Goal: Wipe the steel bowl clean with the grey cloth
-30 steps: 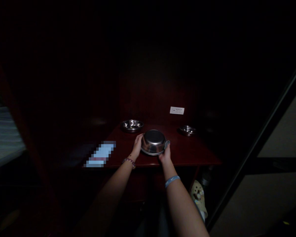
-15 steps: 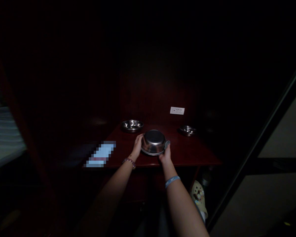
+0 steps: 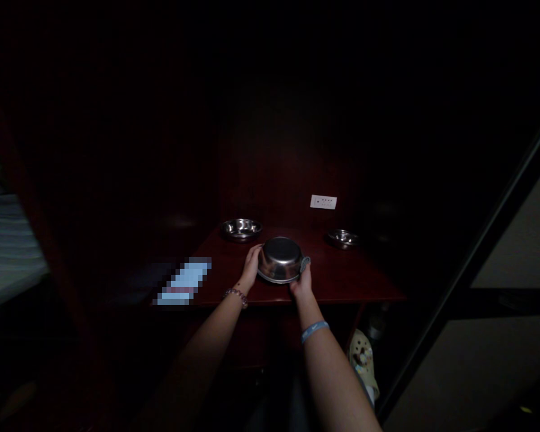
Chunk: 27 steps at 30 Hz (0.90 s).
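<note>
An upside-down stainless steel bowl is held between my two hands over the front of a dark red desk. My left hand grips its left side, fingers along the rim. On the opposite side my right hand holds the bowl, with a small grey cloth pressed between fingers and metal. Behind the held bowl, a wider shiny steel bowl stands upright at the back left. A smaller steel bowl stands upright at the back right.
A white power socket is set in the back panel. At the desk's left lies a pixelated bright rectangle. Below the desk's right side is a cream clog. A dark-framed panel slants along the right. The surroundings are very dark.
</note>
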Motion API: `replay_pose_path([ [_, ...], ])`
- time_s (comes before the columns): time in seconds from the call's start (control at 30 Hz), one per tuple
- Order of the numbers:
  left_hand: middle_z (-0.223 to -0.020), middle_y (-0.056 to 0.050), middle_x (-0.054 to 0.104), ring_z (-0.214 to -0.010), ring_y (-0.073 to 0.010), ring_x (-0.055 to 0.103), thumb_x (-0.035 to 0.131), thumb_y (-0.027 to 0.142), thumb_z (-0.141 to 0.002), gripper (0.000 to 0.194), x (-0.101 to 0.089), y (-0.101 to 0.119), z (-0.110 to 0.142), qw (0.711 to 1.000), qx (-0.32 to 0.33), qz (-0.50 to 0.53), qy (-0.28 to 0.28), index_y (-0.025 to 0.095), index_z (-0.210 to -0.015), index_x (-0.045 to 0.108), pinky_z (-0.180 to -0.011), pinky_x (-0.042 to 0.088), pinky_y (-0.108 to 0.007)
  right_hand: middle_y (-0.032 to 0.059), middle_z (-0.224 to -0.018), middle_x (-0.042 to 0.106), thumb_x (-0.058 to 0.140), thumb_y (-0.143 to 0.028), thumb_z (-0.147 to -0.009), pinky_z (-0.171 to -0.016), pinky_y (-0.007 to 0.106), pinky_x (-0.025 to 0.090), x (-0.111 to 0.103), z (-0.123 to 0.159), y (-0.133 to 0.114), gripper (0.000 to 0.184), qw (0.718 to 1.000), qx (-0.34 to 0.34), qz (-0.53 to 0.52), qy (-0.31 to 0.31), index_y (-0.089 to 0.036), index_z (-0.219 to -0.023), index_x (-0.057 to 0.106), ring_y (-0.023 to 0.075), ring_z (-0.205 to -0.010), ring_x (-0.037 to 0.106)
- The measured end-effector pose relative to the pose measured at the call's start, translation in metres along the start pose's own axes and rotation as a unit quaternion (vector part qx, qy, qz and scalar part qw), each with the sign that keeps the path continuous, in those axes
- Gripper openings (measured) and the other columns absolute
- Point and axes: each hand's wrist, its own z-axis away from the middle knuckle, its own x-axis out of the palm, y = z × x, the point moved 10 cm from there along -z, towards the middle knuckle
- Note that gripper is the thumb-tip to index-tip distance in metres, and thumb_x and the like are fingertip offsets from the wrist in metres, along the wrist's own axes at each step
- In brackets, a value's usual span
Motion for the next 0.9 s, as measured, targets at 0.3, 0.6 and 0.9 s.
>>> replay_pose_path([
  [0.3, -0.12, -0.011, 0.067, -0.116, -0.0236, 0.059, 0.056, 0.038, -0.082, 0.032, 0.0003, 0.0012, 0.0006, 1.0, 0.003, 0.0, -0.003, 0.016, -0.102, 0.068, -0.11, 0.037, -0.04, 0.0007, -0.079, 0.075, 0.041, -0.041, -0.097, -0.08, 0.034, 0.061, -0.0005, -0.0021, -0.0002, 0.036, 1.0, -0.007, 0.004, 0.001, -0.023, -0.083, 0.068, 0.0145, -0.078, 0.071],
  [0.6, -0.12, -0.011, 0.067, -0.115, -0.0238, 0.059, 0.056, 0.039, -0.081, 0.033, -0.0007, -0.0041, -0.0026, 1.0, 0.0, 0.004, -0.003, 0.016, -0.102, 0.067, -0.109, 0.038, -0.041, 0.0012, -0.083, 0.076, 0.041, -0.043, -0.096, -0.083, 0.035, 0.059, -0.0007, -0.0057, -0.001, 0.035, 1.0, -0.024, 0.014, -0.013, -0.023, -0.085, 0.068, 0.0147, -0.082, 0.071],
  [0.9, -0.12, -0.011, 0.067, -0.116, -0.0236, 0.059, 0.057, 0.039, -0.082, 0.033, 0.0005, 0.0006, -0.0008, 1.0, 0.009, 0.0, -0.008, 0.016, -0.101, 0.068, -0.11, 0.037, -0.04, 0.0018, -0.084, 0.076, 0.043, -0.044, -0.095, -0.081, 0.035, 0.059, -0.0017, -0.0068, -0.0004, 0.035, 1.0, -0.022, 0.016, -0.01, -0.022, -0.085, 0.068, 0.015, -0.082, 0.07],
])
